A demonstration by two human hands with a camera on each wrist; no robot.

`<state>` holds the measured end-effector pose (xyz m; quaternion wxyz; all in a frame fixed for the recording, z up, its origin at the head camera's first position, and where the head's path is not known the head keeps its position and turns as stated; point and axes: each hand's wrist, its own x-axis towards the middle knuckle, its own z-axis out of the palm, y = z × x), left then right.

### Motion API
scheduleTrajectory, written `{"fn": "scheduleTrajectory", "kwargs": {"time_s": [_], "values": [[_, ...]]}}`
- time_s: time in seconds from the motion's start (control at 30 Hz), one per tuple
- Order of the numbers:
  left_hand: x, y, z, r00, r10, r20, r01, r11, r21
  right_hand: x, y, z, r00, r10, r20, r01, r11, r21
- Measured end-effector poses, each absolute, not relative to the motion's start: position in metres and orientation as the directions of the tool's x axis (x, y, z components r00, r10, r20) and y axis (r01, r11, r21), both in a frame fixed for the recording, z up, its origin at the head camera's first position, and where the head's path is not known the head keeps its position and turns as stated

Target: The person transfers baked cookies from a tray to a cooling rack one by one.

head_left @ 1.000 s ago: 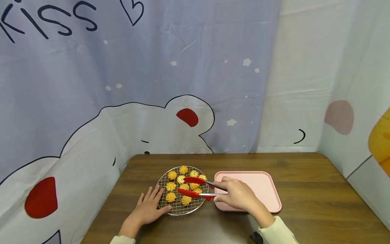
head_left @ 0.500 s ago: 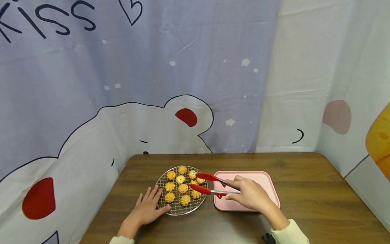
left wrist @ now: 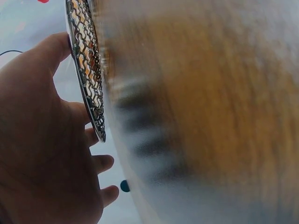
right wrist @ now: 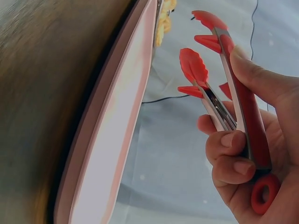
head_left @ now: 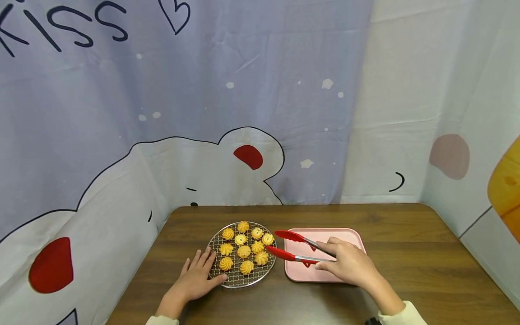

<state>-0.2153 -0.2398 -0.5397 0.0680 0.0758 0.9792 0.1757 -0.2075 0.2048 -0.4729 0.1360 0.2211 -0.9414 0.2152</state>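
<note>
Surface: brown wood-grain table, rounded far corners, set into a corner of hanging cloth.

Room: backdrop curtain in pale lavender behind and at left, printed with a white bear with red cheek patches, dark lettering and a heart outline at the top; plain white cloth at right, with a pink spot and an orange shape at the far right edge.

Item 1: round wire rack on the table at left of centre; nine piped yellow cookies lie on it.

Item 2: pink tray, rectangular, just beside the rack on its right; nothing lies on the part that shows.

Item 3: red tongs, silicone tips, metal arms; tips spread apart with nothing between them, over the tray's left edge beside the rack.

Left hand: flat on the table, fingers straight, fingertips touching the rack's near-left rim.

Right hand: fingers curled round the tongs' handles, over the tray's near part; pale sleeve at the wrist.
</note>
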Motion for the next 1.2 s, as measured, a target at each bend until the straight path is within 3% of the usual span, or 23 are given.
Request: {"fn": "scheduleTrajectory", "kwargs": {"time_s": [0.27,1.2], "values": [[-0.215,-0.240,-0.539,-0.979,0.171,-0.113,0.122,0.929,0.350,-0.201,0.222,-0.472,-0.910,-0.291,0.296,-0.387,0.853,-0.351],[-0.212,-0.237,-0.529,-0.974,0.185,-0.133,0.124,0.919,0.375,-0.183,0.287,-0.475,-0.939,-0.191,0.287,-0.290,0.887,-0.360]]}}
